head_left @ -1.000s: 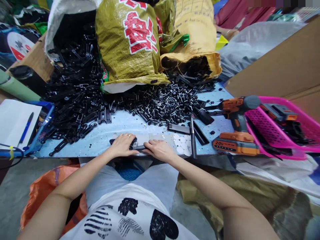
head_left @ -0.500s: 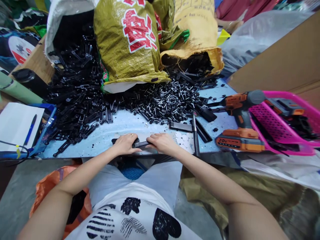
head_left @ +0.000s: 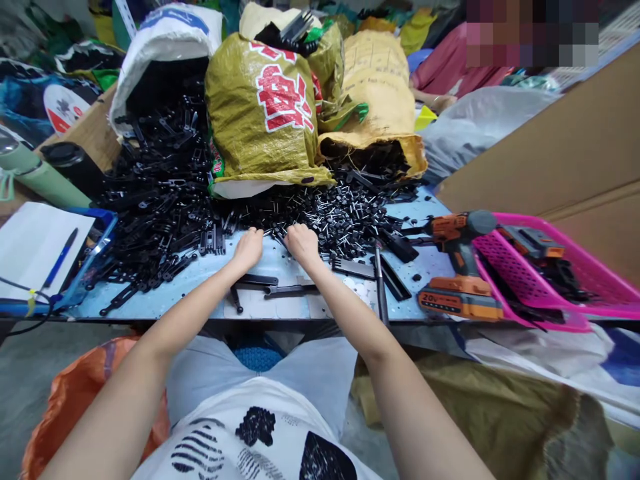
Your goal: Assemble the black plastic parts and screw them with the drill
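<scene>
My left hand (head_left: 249, 247) and my right hand (head_left: 301, 241) reach forward side by side to the near edge of a heap of small black pins with metal shafts (head_left: 340, 213). Both hands have their fingers curled down into the pins; what they pinch is hidden. Behind my wrists, long black plastic strips (head_left: 280, 289) lie flat on the pale blue table (head_left: 200, 280), with nothing touching them.
A big heap of black plastic brackets (head_left: 155, 200) covers the left. Yellow sacks (head_left: 265, 113) stand behind the pins. An orange cordless drill (head_left: 457, 267) and a pink basket (head_left: 550, 267) sit to the right. Paper with a pen (head_left: 40, 247) lies far left. A black rod (head_left: 380, 283) lies beside my right forearm.
Both hands let go of the black strips at the table's front edge and moved forward to the pin heap. The strips stay on the table. The camera tilted up a little.
</scene>
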A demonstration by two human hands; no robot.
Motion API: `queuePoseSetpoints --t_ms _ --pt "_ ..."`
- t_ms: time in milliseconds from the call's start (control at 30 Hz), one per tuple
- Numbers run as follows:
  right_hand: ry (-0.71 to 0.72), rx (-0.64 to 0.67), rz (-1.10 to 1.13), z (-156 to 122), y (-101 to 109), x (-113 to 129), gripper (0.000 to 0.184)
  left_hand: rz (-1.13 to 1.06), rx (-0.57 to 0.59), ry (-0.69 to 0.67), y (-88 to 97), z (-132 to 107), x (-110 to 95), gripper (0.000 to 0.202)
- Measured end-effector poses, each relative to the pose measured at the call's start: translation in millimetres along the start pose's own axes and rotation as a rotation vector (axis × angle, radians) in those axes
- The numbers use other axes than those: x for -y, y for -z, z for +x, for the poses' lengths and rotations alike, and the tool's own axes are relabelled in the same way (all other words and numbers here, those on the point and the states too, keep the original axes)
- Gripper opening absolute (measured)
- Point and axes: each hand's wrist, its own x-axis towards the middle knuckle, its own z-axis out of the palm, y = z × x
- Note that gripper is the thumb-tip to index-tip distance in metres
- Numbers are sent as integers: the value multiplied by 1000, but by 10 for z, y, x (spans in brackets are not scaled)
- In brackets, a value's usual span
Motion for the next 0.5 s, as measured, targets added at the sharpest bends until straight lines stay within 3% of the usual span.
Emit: queuePoseSetpoints --t_ms 133,233,333,500 --pt "125 -48 7 -85 -37 -86 26 -131 -172 -39 223 -629 458 28" --pt "145 -67 12 -24 -46 12 29 -163 -170 -51 294 -989 656 28" --pt "132 -113 18 194 -21 159 33 -86 -84 -83 313 -1143 671 28" --pt "173 -21 96 468 88 275 28 107 60 -96 431 -1168 567 27"
